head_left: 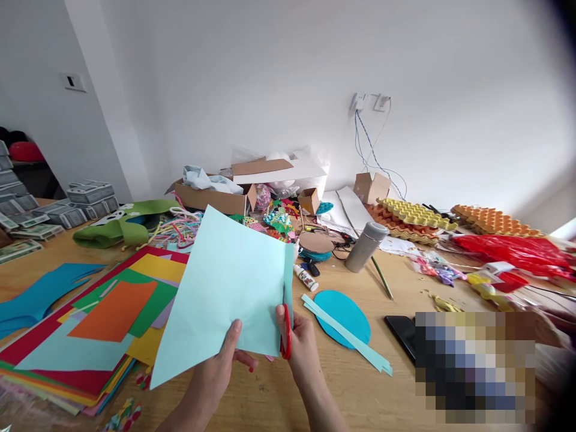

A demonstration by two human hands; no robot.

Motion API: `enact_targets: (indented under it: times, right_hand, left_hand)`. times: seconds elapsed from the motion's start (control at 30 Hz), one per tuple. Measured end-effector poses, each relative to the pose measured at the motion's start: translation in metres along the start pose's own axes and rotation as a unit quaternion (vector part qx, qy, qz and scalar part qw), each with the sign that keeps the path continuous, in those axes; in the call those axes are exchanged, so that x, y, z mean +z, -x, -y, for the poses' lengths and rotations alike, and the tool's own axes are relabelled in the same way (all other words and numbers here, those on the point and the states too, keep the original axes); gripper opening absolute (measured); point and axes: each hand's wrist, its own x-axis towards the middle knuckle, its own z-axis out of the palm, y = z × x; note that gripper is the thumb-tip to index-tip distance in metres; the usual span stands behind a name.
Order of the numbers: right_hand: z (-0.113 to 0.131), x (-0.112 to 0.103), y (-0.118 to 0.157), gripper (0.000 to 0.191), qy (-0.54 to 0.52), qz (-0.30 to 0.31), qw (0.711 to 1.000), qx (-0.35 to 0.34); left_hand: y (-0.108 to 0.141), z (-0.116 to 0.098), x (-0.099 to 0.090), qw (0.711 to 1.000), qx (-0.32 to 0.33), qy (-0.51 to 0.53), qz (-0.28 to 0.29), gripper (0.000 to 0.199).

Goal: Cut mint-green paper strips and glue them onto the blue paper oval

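Both grasping | left fingers (pixel 234 332): pale-blue paper (pixel 225 276) | right fingers (pixel 280 315): red-handled scissors (pixel 288 346) near paper's right edge

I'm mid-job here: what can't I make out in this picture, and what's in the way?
All in the head view:
Left hand: some fingers hidden behind the light-blue sheet.
Scissors: one blade hidden by that sheet.
White bottle: label print too small to read.
Dark phone: lower part covered by pixelation.
Blue paper: cut off by the left edge.
Cardboard box: lower contents hidden by its front wall.
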Motion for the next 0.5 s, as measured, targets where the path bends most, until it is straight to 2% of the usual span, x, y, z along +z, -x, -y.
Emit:
enact_targets:
  times: [0.17,0.3,0.5]
  right_hand:
    - [-0.0019,-0.0042,-0.0038,0.056,0.024,0.0,1.0,0.003]
    - [-0.0008,-0.0074,-0.0051,0.058,0.039,-0.032,0.999,0.004]
    - [-0.0014,-0.0094,-0.0052,0.057,0.038,-0.052,0.998,-0.003]
  left_hand:
    - [0.0015,0.0,0.0006,1.0,0.004,-0.019,0.005,0.057]
    - [0.0039,-0.0017,0.0032,1.0,0.017,-0.022,-0.004,0.062]
    - [0.0056,-0.0047,0.0028,1.0,-0.002,-0.013,0.01,0.051]
